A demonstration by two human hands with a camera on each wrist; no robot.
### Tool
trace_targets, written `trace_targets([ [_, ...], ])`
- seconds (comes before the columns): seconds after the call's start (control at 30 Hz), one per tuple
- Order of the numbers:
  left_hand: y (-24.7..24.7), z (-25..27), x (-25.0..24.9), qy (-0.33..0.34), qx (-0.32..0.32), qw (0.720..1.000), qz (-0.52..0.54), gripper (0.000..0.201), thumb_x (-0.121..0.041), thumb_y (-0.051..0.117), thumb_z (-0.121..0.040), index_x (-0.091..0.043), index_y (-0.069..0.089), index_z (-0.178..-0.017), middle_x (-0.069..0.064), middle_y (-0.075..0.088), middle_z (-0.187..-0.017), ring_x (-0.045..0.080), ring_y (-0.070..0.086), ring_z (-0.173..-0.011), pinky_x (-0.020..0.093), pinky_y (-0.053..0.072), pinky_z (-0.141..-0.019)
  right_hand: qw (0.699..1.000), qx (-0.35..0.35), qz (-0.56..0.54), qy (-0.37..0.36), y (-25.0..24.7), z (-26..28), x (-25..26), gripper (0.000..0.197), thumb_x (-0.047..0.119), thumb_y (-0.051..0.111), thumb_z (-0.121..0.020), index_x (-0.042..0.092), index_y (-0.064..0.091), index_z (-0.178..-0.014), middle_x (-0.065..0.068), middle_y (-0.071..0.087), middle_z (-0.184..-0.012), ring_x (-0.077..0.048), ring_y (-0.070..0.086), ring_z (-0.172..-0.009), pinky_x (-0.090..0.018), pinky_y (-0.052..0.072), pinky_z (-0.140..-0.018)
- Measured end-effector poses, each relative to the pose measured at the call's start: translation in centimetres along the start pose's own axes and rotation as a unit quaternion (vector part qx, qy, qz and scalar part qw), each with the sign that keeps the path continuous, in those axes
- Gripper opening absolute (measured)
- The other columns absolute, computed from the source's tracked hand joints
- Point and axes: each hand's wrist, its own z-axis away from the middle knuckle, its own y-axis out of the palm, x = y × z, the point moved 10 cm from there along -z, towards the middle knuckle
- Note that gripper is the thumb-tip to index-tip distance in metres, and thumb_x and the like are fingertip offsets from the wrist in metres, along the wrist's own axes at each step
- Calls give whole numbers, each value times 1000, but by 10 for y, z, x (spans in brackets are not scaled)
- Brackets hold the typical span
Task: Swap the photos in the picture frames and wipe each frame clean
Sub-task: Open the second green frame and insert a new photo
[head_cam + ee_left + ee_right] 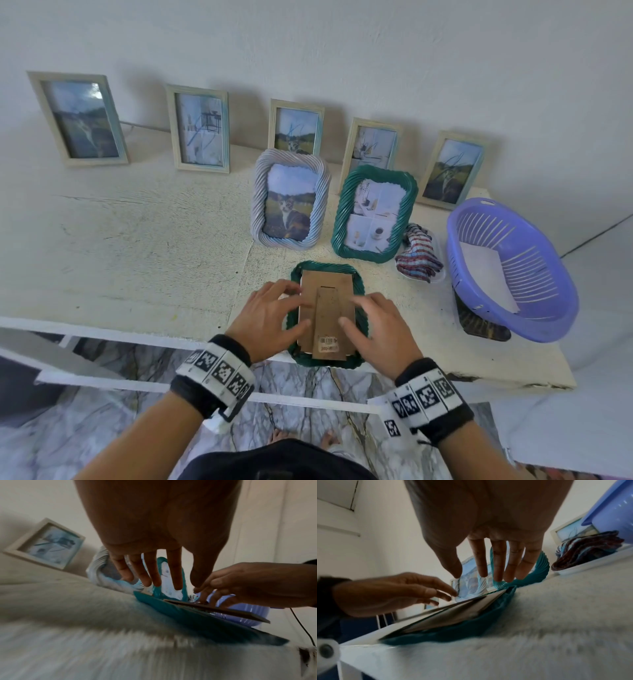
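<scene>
Green frame (359,291) lies face down at the front edge of the worktop (137,240), its brown backing board (325,308) facing up. Left hand (270,318) and right hand (380,329) sit on either side of the board, fingers (177,574) spread and fairly straight, gripping nothing. Wrist views show the board's near end lifted off the frame. Behind stand a grey frame (291,198) and another green frame (375,214); a striped cloth (418,253) and purple basket (510,267) lie right
</scene>
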Motion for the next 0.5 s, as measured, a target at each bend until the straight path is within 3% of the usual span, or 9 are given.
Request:
trace_targets([
  [0.13,14,-37,-25,20,87,992,-89,58,-66,32,-80,-41,54,-128,-5,44,-141,19,43,-125,43,34,-104,993,47,87,59,4,-30,-24,53,42,46,-96,15,41,-141,-7,46,-122,-26,42,-111,-34,38,-93],
  [0.23,23,-50,-25,12,140,978,-156,46,-63,43,-88,-43,50,-128,-4,39,-147,20,36,-133,42,24,-110,989,85,90,87,11,-40,-36,56,41,45,-96,12,38,-144,-9,44,-127,-30,40,-115,-36,37,-98],
  [0.33,27,-53,-19,7,154,973,-174,44,-62,47,-88,-43,51,-128,-5,40,-147,19,36,-133,43,22,-111,992,76,56,81,11,-45,-40,51,34,50,-95,11,45,-140,-9,47,-121,-31,44,-113,-35,36,-97],
  [0.5,29,-52,-18,14,158,971,-177,47,-63,46,-88,-43,49,-130,-7,39,-147,18,35,-133,44,20,-111,993,66,-33,96,9,-48,-49,42,28,54,-91,19,54,-133,3,43,-105,-26,47,-107,-35,39,-95],
])
